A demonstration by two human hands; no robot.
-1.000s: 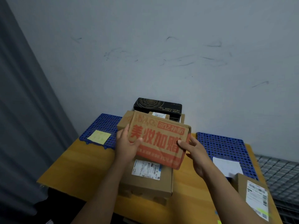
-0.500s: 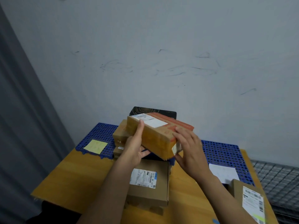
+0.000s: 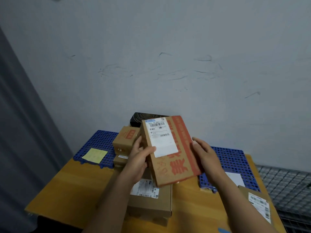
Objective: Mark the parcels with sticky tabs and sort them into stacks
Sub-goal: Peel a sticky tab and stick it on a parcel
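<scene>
Above the surface: a cardboard parcel [image 3: 170,152] with red print is held tilted, white label facing the camera.
Left hand [image 3: 138,159]: fingers closed on the parcel's left edge, thumb on the label.
Right hand [image 3: 206,156]: fingers wrapped round the right edge.
Surface [image 3: 75,187]: a flat labelled box [image 3: 151,200] lies under the arms; small boxes [image 3: 125,140] are stacked behind.
Blue mat, left [image 3: 101,140]: a yellow sticky tab [image 3: 94,155] lies on it.

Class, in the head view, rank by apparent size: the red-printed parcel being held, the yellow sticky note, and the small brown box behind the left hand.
1. Red-printed parcel, though it is nearest the camera.
2. Small brown box.
3. Yellow sticky note, only slightly smaller; unsure.
</scene>
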